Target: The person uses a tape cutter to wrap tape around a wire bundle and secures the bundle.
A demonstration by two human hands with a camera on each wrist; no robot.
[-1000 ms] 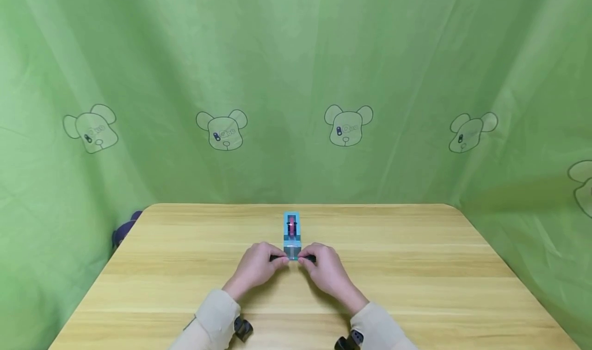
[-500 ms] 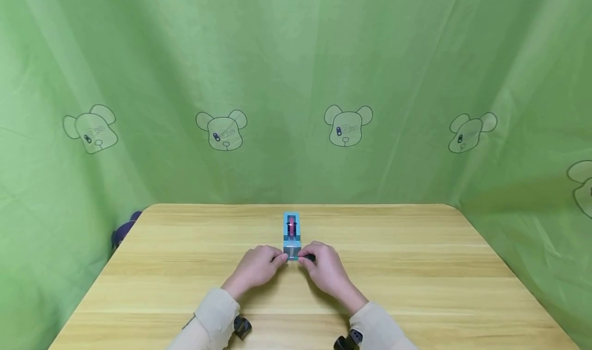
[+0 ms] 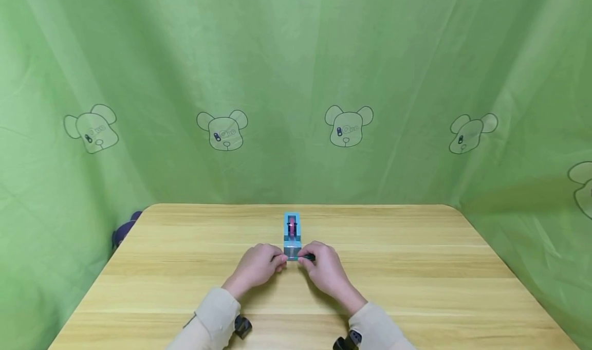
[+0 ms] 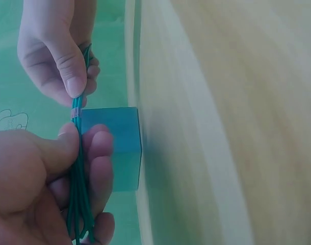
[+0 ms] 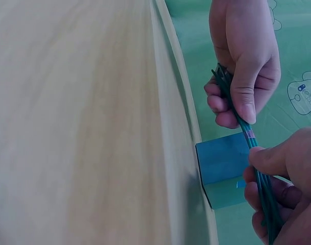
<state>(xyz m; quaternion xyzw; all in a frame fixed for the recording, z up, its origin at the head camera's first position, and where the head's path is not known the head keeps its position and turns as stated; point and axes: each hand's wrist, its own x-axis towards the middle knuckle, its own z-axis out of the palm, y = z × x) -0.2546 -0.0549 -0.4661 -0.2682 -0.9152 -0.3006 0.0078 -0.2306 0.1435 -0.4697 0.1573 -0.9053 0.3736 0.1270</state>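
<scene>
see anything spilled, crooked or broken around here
Nothing looks spilled or broken: the blue tape dispenser stands upright and the green cord bundle is banded together. Only the partly hidden purple object seems stray, out beyond the left edge of the table.

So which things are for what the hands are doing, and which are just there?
Probably for the job:
green bundle, pinched by the left hand and right hand
blue tape dispenser in front of them

Probably just around:
purple thing left of the table, too hidden to name
green curtain
</scene>
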